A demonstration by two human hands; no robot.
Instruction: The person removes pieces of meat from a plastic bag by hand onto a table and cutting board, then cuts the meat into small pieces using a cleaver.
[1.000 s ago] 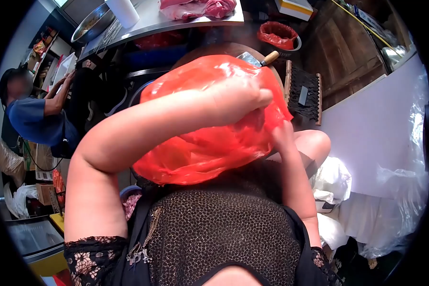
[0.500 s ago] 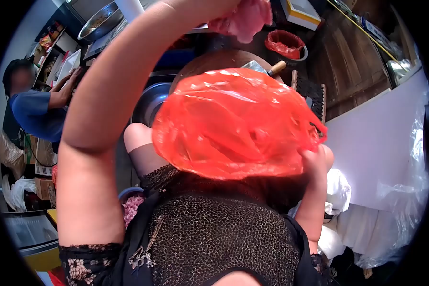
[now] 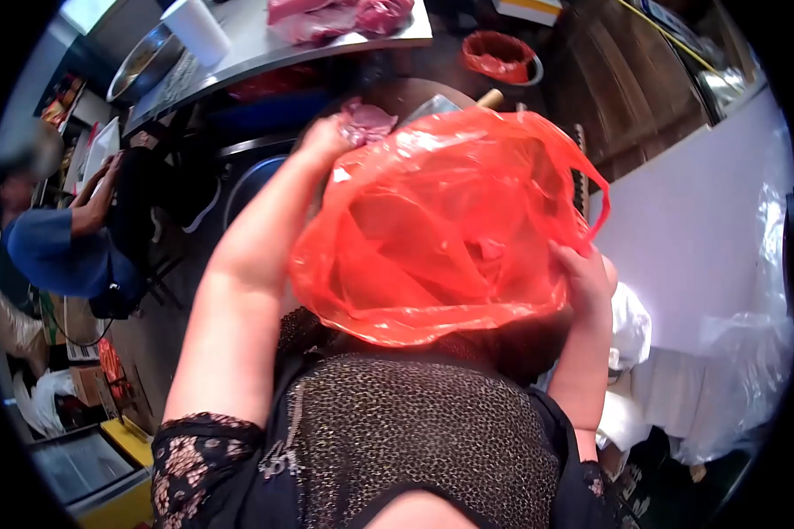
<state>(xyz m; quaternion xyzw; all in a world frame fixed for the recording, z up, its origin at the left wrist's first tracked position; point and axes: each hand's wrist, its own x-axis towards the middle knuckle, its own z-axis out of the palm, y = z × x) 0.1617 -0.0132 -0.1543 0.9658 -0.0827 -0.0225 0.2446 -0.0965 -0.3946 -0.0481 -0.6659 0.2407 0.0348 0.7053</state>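
My left hand [image 3: 325, 139] is closed on a piece of raw pink meat [image 3: 367, 122], just beyond the upper left edge of a red plastic bag [image 3: 441, 229]. The bag hangs wide open in front of my body. At its right side my right hand [image 3: 584, 271] grips the rim, below a loop handle. Behind the bag lies a cleaver with a wooden handle [image 3: 490, 99], on a round board [image 3: 397, 91] that the bag partly covers.
More raw meat [image 3: 326, 19] lies on a metal table [image 3: 265, 53] with a white roll [image 3: 196, 32] and a steel bowl [image 3: 145, 63]. Another person [image 3: 53, 251] sits at the left. Behind stands a red-lined basin [image 3: 498, 58]; a white panel [image 3: 679, 229] is at the right.
My left hand let go of the bag, reached to the table and has come back down with meat. The bag, earlier bunched up, now gapes open, my right hand still on its rim.
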